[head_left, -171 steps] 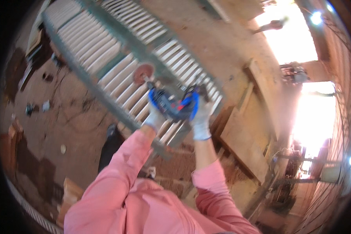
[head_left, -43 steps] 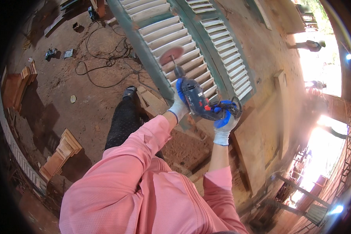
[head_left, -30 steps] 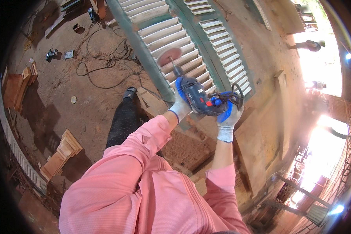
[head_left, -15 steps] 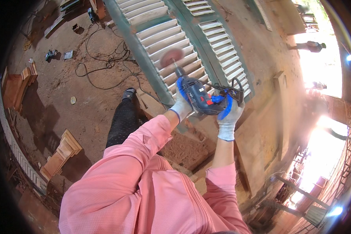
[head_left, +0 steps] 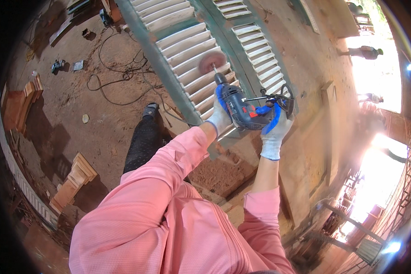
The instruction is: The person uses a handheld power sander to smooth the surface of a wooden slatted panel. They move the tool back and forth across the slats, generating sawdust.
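Observation:
Both of my gloved hands hold a dark blue power drill (head_left: 240, 108). My left hand (head_left: 220, 114) wraps round its front body, just behind the chuck. My right hand (head_left: 276, 125) is closed round the rear handle, where a black cord loops over the glove. A round reddish sanding disc (head_left: 212, 62) sits on the drill's shaft, blurred as if spinning. It is over the pale slats of a louvred shutter (head_left: 187, 45) with a green frame. Whether the disc touches a slat I cannot tell.
A black cord (head_left: 109, 93) snakes over the dirt floor on the left. Wooden moulding pieces (head_left: 75, 179) and another wooden block (head_left: 20, 107) stand at the left. A small power tool (head_left: 58, 66) lies farther off. People (head_left: 366, 52) are in the bright opening at right.
My hands and the drill have shifted a little to the right. The disc has moved right and slightly away from me along the slats.

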The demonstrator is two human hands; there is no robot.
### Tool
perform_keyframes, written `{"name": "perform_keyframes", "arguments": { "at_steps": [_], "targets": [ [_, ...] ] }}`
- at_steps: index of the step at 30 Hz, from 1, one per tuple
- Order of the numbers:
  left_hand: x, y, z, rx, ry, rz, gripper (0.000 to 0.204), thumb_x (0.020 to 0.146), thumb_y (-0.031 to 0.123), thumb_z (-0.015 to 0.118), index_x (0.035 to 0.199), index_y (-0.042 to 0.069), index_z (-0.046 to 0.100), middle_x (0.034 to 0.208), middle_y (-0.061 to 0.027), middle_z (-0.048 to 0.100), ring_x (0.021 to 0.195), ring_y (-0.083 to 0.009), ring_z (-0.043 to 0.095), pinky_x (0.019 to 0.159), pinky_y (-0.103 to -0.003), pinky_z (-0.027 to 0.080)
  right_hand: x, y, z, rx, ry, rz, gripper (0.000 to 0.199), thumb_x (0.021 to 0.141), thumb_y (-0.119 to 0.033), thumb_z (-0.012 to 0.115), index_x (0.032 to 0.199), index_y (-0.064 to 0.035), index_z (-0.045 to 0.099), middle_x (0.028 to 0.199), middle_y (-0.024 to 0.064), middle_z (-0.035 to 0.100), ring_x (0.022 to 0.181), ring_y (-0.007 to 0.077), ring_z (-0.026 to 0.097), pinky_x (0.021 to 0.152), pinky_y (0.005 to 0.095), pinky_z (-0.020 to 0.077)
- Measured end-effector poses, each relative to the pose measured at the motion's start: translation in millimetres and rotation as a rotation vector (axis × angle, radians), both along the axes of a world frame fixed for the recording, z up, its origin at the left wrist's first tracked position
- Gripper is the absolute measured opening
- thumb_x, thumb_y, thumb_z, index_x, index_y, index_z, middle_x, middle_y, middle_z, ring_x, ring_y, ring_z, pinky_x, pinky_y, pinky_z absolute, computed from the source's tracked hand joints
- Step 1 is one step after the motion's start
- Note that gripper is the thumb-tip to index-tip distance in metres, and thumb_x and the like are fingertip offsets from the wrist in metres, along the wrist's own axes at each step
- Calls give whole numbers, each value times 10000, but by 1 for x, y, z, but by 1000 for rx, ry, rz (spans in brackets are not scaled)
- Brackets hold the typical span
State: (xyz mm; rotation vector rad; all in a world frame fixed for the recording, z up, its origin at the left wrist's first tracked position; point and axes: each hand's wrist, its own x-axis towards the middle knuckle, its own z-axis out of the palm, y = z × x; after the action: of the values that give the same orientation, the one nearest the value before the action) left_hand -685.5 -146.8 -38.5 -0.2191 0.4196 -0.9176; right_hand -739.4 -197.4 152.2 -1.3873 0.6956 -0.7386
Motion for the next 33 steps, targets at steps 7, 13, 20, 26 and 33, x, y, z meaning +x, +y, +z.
{"name": "perform_keyframes", "arguments": {
  "at_steps": [7,13,20,26,33],
  "targets": [
    [20,-24,6,29,-16,-77,542,874,628,507,971,117,658,877,-119,696,766,-307,667,766,-467,572,5,-14,-2,-55,-59,-123,198,920,-54,550,1060,52,642,832,96,662,626,161,626,559,287,547],
    [18,-30,20,136,-25,-115,525,873,626,529,967,128,667,880,-111,704,754,-298,673,751,-461,578,-14,-32,-15,-45,-48,-165,213,934,-121,559,1057,32,644,886,96,669,688,168,645,637,297,546],
    [-2,-4,34,128,7,-208,544,873,624,547,1020,113,664,926,-130,703,812,-316,681,786,-499,575,-36,-13,-8,-124,7,-221,242,936,-141,538,1043,43,652,892,94,668,778,172,644,720,310,535],
    [-15,11,29,194,-11,-203,576,884,638,522,1040,100,659,916,-125,699,800,-310,682,759,-482,584,-57,-2,-19,-31,-28,-228,255,920,-129,541,1067,52,643,939,100,669,806,176,646,747,318,537],
    [-18,44,39,210,-58,-244,573,883,638,520,1038,106,661,908,-118,699,789,-299,685,739,-469,588,-62,22,-26,44,-102,-222,310,887,-88,544,1157,45,617,979,119,676,845,200,661,794,346,548]
  ]
}}
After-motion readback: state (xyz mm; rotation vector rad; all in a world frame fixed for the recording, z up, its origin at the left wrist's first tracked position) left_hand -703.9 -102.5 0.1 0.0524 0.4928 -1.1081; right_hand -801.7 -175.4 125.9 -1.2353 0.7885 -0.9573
